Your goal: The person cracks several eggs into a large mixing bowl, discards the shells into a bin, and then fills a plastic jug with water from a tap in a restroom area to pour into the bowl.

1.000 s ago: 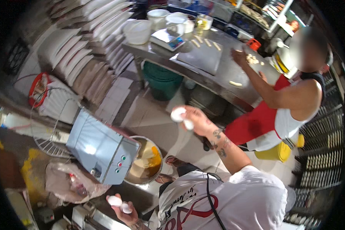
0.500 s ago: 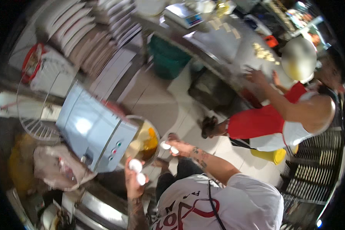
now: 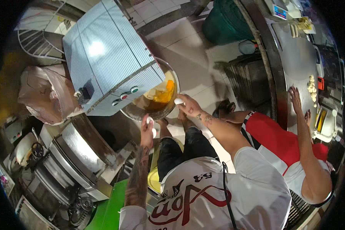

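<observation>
A striped pale metal machine (image 3: 103,57) stands over a round bowl (image 3: 173,76) containing pale flour and yellow-orange egg (image 3: 165,94). My left hand (image 3: 146,134) is closed on two white eggs (image 3: 150,122), just below the bowl's near left edge. At the bowl's right rim, my right hand (image 3: 189,106) has its fingers curled round a white egg (image 3: 179,101); whether a second is hidden in it I cannot tell. Both forearms come from the lower edge, over my white shirt.
On the right, a co-worker in a red apron (image 3: 270,134) has hands (image 3: 295,97) at a steel table (image 3: 295,53) with dough pieces (image 3: 311,86). A green bin (image 3: 224,23) and stacked trays (image 3: 247,82) sit beneath. Left are a plastic bag (image 3: 46,96) and steel roller machine (image 3: 61,176).
My view has turned toward the machine and bowl. Both hands have moved to the bowl's near edge, still holding eggs. The co-worker's hands remain at the steel table.
</observation>
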Demonstrator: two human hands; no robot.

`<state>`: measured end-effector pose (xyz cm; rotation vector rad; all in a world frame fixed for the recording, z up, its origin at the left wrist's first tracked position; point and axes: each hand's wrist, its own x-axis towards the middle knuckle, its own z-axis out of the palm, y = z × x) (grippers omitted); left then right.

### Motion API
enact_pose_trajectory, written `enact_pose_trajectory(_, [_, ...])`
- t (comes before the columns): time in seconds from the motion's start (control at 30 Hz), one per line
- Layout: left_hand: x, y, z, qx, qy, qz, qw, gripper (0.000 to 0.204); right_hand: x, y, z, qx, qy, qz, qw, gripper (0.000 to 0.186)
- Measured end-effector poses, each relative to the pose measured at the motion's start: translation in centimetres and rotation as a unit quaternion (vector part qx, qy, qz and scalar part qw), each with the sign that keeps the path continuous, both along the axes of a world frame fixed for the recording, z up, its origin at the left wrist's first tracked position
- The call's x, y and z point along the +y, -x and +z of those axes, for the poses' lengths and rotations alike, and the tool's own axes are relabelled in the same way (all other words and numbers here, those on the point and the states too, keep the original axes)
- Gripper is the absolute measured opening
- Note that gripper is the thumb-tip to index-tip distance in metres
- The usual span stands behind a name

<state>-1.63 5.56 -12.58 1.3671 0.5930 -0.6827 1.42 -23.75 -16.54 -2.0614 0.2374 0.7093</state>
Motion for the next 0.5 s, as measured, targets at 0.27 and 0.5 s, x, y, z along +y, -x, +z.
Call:
enact_pose_trajectory(0.27, [-2.4,-3.9,-7.0,-0.138,-0.09,-0.151,0.975,0.037,-0.1,-4.6,-4.3,-0.307,0.115,0.176,0.928,0.05])
enact_pose_trajectory(0.5, [-2.1,-6.5,-6.0,-0.282,-0.339,-0.331,0.835,0.027,0.9,-5.6,-5.7,-0.138,0.148,0.209,0.957,0.054])
